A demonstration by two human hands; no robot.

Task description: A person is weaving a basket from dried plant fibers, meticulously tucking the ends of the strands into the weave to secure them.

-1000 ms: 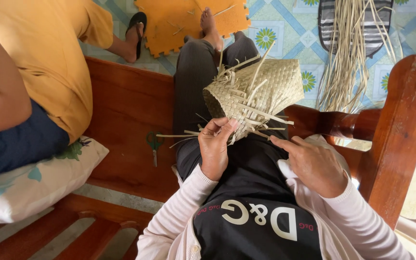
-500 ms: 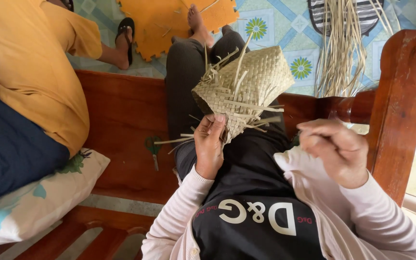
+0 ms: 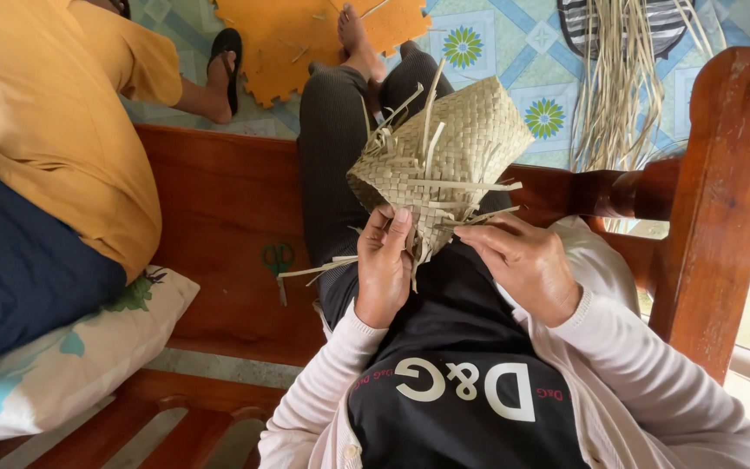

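The woven basket [image 3: 444, 156] sits over the lap, body mostly plaited, loose strips sticking out along its near edge. The left hand [image 3: 384, 269] has fingers clamped on that edge; the right hand [image 3: 523, 265] pinches a strip. Scissors [image 3: 278, 260] lie on the bench [image 3: 219, 200].

Soft, even daylight fills the head view, brightest at the right edge, where the area beyond the wooden armrest post [image 3: 722, 191] is washed out to pale glare. The polished wooden bench [image 3: 219, 217] carries a dull sheen and shadows are faint and diffuse, darkest under the woven palm-leaf basket [image 3: 453, 148]. Focus is sharp at the centre, and the wide lens bends straight lines towards the frame edges.
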